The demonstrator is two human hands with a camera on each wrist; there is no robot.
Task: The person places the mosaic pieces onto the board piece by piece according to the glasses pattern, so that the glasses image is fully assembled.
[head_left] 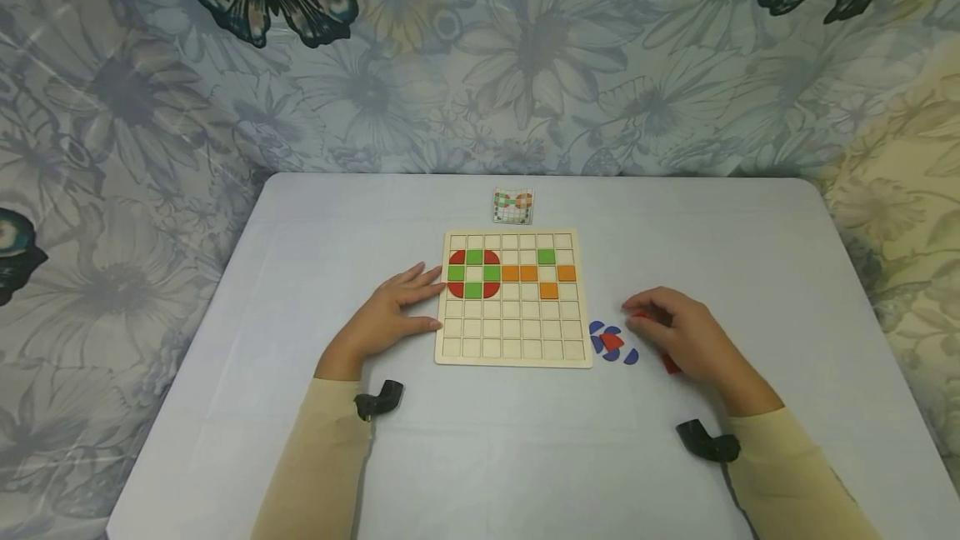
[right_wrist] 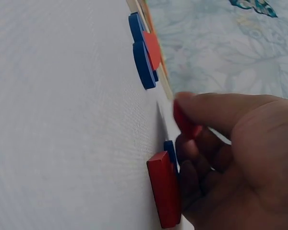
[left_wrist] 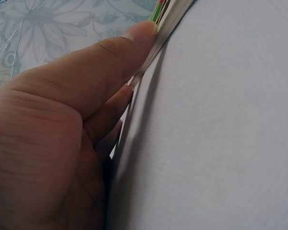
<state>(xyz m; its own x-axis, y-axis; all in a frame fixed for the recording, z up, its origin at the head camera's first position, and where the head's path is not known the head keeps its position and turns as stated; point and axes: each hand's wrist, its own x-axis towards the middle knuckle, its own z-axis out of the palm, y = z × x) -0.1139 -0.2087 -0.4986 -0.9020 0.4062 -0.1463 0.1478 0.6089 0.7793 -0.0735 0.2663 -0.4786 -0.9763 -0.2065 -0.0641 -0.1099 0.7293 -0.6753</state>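
A square wooden grid board (head_left: 513,330) lies mid-table. Red quarter-rounds and green squares form a ring (head_left: 474,257) at its upper left, with several orange squares (head_left: 528,273) and one green square (head_left: 546,257) farther right. My left hand (head_left: 386,315) rests beside the board, its extended fingers and thumb touching the left edge. Between thumb and fingers, my right hand (head_left: 686,332) pinches a small red piece (right_wrist: 184,120), right of the board. Below that hand lies another red piece (right_wrist: 164,191), with a blue one (right_wrist: 170,152) partly hidden behind it.
Blue rounded pieces (head_left: 632,356) cluster near the board's lower right corner, a red quarter-round (head_left: 611,342) lying over them. Behind the board sits a small pattern card (head_left: 513,207). The white table (head_left: 480,448) meets a flowered cloth backdrop (head_left: 525,107) at its far edge.
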